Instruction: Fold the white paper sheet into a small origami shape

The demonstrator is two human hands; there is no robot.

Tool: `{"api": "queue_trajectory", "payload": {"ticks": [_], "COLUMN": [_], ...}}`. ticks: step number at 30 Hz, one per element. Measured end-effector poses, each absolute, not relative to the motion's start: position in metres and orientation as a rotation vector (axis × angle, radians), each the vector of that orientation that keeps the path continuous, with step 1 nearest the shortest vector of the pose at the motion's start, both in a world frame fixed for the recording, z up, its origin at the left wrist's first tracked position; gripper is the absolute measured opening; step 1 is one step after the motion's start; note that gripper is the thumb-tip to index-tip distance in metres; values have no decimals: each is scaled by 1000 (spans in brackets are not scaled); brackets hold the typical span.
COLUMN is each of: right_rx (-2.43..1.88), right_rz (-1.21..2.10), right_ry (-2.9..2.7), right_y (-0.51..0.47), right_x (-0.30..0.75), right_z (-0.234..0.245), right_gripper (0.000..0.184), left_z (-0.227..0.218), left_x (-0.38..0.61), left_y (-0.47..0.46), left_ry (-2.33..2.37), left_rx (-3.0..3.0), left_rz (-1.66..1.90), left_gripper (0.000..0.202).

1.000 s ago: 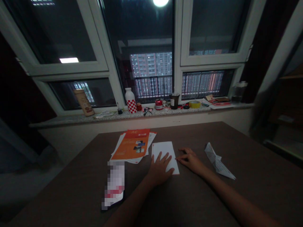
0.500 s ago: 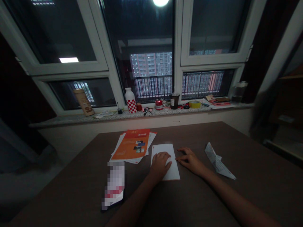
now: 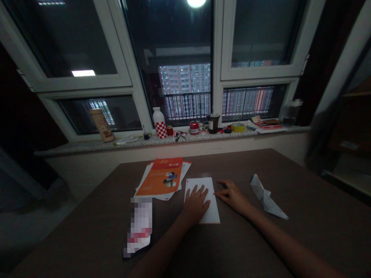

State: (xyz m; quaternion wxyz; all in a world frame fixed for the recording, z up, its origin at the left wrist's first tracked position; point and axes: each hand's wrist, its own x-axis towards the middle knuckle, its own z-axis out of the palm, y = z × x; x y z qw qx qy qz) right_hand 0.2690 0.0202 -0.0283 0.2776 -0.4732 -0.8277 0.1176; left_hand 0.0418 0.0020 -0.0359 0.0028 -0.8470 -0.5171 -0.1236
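A white sheet of paper [image 3: 213,214], apparently folded in half, lies on the dark table with a thin orange line along its near edge. My left hand [image 3: 196,202] rests flat on it, fingers spread, covering its left middle part. At the paper's right edge is my right hand [image 3: 232,196], holding nothing visible; its fingers are apart and the thumb tip is at the edge. To the right of that hand lies a folded paper boat [image 3: 266,199] with printing on it.
Orange-covered booklets or sheets [image 3: 158,179] lie at the left back of the table [image 3: 246,247]. A blurred-out phone-like object [image 3: 140,227] is at the near left. On the windowsill [image 3: 130,143] stand a checkered bottle [image 3: 160,123], a dark cup [image 3: 213,124] and yellow tape [image 3: 238,127].
My left hand's fingers have spread and straightened on the paper. The paper has shifted very slightly toward me. My right hand has hardly moved.
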Motion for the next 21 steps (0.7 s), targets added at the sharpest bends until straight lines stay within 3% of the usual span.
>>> {"api": "queue_trajectory", "payload": {"ticks": [10,17,21], "right_rx": [-1313,-1233,-1161], "right_rz": [296,321,360], "right_ry": [-2176,-2197,-2210], "right_y": [21,23,22], "right_x": [267,270,270], "right_z": [-29,-33,-33], "right_gripper": [24,21,21], "left_z": [-28,-16,-22], "left_x": [41,45,45], "left_y": [-16,1,7], "left_ry": [-1601,-1541,-1558], "left_rx": [-2752,-2759,-2746], "left_rz": [-406,-633,-653], "left_gripper": [46,21,26]}}
